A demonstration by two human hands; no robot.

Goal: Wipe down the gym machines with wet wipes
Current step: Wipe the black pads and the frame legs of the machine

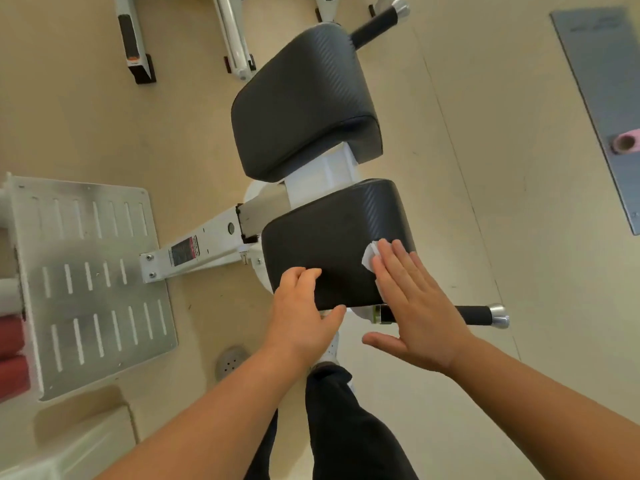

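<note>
Our wipe (369,258) is a small white, crumpled sheet. It lies on the right side of the near pad (325,237), just right of the middle of the view, and most of it is hidden beneath our fingers, so only a folded corner and a thin strip show. Our right hand (415,306) lies flat on it with the fingers straight and close together, pressing it onto the pad, and the thumb is spread wide toward 6 o'clock, clear of the machine. Our left hand (301,310) holds the pad's near left corner, with the fingers bent over the top face and the thumb laid along the near edge. The pad is black with a fine woven texture and rounded corners. We count two such pads, and the far pad (301,102) sits toward 12 o'clock, with a white frame (322,171) between them. There is one wipe. There are two black handles with silver caps, one handle (481,315) at 3 o'clock of our right hand and the other handle (379,20) up at 1 o'clock. One slotted metal footplate (93,282) lies at 9 o'clock, bolted to a white beam (204,247) that carries one label (185,251). At the far left edge we count two red rollers (10,355).
</note>
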